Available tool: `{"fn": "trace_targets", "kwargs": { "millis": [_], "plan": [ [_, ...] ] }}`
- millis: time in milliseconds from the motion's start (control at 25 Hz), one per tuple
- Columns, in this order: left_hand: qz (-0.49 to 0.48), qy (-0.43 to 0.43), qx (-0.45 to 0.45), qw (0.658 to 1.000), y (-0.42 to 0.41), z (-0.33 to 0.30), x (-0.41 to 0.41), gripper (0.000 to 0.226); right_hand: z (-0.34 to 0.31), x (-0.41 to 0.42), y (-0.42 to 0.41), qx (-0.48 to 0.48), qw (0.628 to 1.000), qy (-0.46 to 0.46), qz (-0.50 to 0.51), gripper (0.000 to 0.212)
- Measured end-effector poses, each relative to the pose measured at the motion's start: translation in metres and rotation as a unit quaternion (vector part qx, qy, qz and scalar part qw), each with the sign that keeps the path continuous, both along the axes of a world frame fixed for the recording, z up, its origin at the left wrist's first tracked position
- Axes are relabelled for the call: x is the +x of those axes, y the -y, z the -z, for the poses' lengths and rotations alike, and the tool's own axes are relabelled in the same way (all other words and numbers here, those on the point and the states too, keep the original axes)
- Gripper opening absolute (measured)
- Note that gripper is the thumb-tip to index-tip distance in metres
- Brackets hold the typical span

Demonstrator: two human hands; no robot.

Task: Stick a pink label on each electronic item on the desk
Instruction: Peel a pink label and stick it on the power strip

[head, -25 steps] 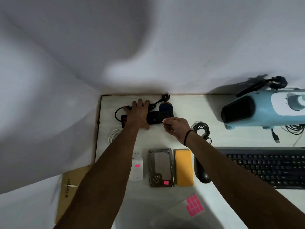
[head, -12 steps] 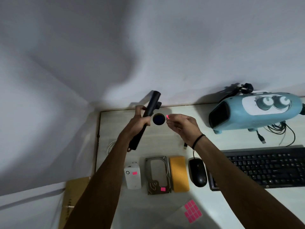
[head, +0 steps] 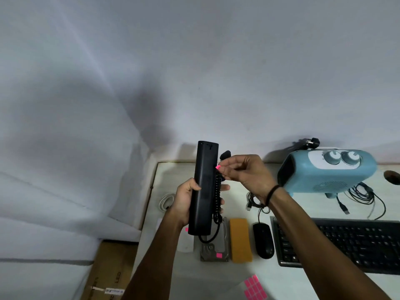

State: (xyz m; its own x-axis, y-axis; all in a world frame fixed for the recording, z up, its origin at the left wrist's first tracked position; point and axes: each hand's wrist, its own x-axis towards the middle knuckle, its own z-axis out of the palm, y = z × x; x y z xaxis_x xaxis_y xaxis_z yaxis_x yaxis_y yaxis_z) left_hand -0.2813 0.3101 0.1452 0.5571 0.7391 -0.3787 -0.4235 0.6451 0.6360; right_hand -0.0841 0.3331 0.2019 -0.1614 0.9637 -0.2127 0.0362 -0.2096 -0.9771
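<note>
Left hand [head: 185, 203] grips the power strip [head: 204, 188] upright, fingers wrapped around its body. Right hand [head: 245, 174] pinches a pink label [head: 218, 167] at the strip's edge.

The left hand [head: 184, 204] is gripping a black power strip [head: 204, 187] upright above the desk [head: 281, 276]. The right hand [head: 244, 174] is pinching a pink label [head: 217, 167] against the strip's right edge, left of the blue heater [head: 329, 172].

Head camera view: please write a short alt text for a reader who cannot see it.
A left hand holds a black power strip upright above a white desk, while the right hand pinches a pink label at its edge. Below lie a labelled hard drive, mouse and keyboard.
</note>
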Motion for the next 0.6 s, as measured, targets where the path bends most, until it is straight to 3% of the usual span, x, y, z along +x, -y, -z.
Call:
{"fn": "trace_targets", "kwargs": {
  "millis": [280, 600],
  "plan": [
    [-0.001, -0.026, 0.054, 0.998, 0.021, -0.03, 0.006, 0.074, -0.048, -0.018, 0.015, 0.105, 0.981, 0.164, 0.009, 0.009],
    [0.002, -0.121, 0.11, 0.986, 0.031, -0.045, 0.001, 0.066, -0.073, -0.031, 0.024, 0.092, 0.976, 0.19, 0.045, 0.016]
  ]
}}
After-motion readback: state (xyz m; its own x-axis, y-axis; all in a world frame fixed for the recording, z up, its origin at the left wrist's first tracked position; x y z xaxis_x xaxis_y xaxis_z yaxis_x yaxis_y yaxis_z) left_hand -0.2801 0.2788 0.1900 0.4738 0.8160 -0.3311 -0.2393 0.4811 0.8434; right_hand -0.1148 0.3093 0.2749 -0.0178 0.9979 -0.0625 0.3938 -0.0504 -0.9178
